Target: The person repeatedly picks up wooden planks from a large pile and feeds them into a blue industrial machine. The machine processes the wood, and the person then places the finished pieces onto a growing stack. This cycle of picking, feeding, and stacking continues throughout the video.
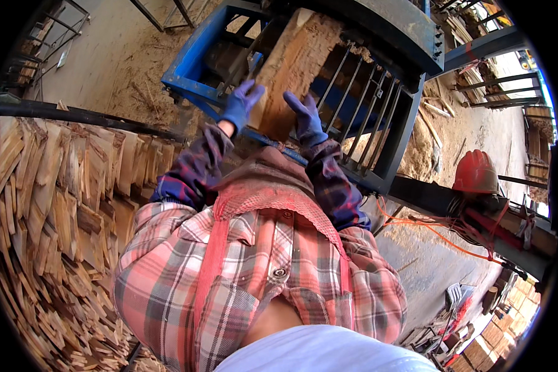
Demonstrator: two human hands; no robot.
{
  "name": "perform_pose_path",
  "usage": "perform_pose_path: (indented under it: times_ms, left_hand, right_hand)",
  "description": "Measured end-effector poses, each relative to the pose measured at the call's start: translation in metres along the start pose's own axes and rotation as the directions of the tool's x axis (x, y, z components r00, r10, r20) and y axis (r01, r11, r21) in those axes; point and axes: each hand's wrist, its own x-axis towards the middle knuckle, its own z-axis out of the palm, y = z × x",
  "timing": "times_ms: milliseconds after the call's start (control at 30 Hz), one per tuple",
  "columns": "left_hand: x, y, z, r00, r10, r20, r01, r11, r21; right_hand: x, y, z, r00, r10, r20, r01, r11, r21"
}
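A thick timber slab (299, 68) with rough bark on its right side lies lengthwise on a blue machine frame (189, 74). My left hand (242, 105), in a purple-blue glove, is at the slab's near left edge with its fingers apart. At the near right edge is my right hand (307, 118), gloved alike, its thumb and fingers spread. Neither hand is wrapped round the slab; whether the fingertips touch it I cannot tell. A row of dark metal bars (369, 111) runs beside the slab on the right. The slab's far end reaches under the machine's dark housing (390, 25).
A tall stack of split boards (56, 204) fills the left side behind a dark rail (80, 118). On the right, a red hard hat (475, 172) rests on a beam, with an orange cable (440, 232) hanging below. Sawdust (136, 80) and wood scraps cover the floor.
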Motion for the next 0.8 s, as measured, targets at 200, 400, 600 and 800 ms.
perform_pose_path:
  times_ms: [200, 400, 600, 800]
  left_hand:
    - [0.059, 0.021, -0.031, 0.989, -0.105, 0.101, 0.1, 0.994, 0.052]
    - [0.065, 0.025, -0.003, 0.817, 0.559, 0.144, -0.355, 0.29, 0.889]
    - [0.068, 0.03, 0.023, 0.868, 0.473, 0.149, -0.367, 0.412, 0.834]
    - [0.145, 0.114, 0.021, 0.98, -0.145, 0.138, 0.2, 0.676, -0.709]
  right_hand:
    - [-0.018, -0.005, 0.053, 0.92, -0.25, 0.304, 0.304, -0.037, -0.952]
    - [-0.004, 0.036, 0.04, 0.939, -0.278, 0.201, 0.18, -0.098, -0.979]
    - [0.0, 0.016, 0.015, 0.95, -0.247, 0.193, 0.179, -0.076, -0.981]
    - [0.025, 0.0, 0.001, 0.924, -0.315, 0.216, 0.194, -0.099, -0.976]
